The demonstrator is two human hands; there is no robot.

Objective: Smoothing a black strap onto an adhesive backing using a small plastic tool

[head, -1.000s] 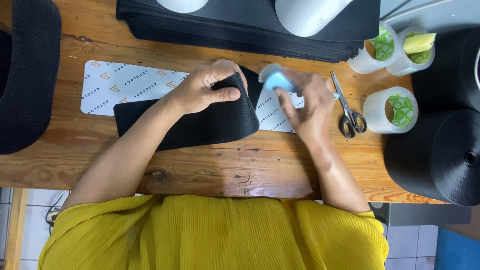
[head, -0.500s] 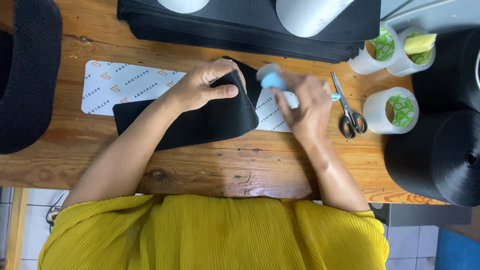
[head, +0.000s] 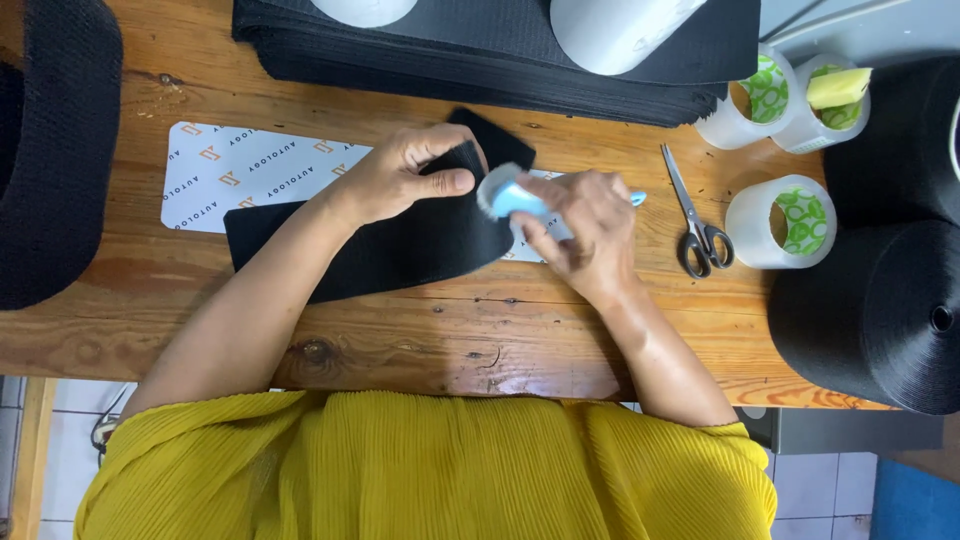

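Note:
A black fabric strip (head: 400,245) lies across a white printed card (head: 240,170) on the wooden table. My left hand (head: 405,175) pinches the strip's folded right end and lifts it slightly. My right hand (head: 590,225) grips a small light-blue tool with a pale bristled head (head: 505,198), and that head touches the strip's folded end just right of my left thumb. The tool's far tip pokes out past my knuckles.
Scissors (head: 695,225) lie just right of my right hand. Three tape rolls (head: 785,220) stand at the right, next to large black spools (head: 880,320). A stack of black fabric (head: 480,50) with white cones fills the back. A black bundle (head: 50,150) sits at the left.
My right hand has moved the blue tool leftward, down onto the strip's folded end. My left hand keeps its pinch on the fabric.

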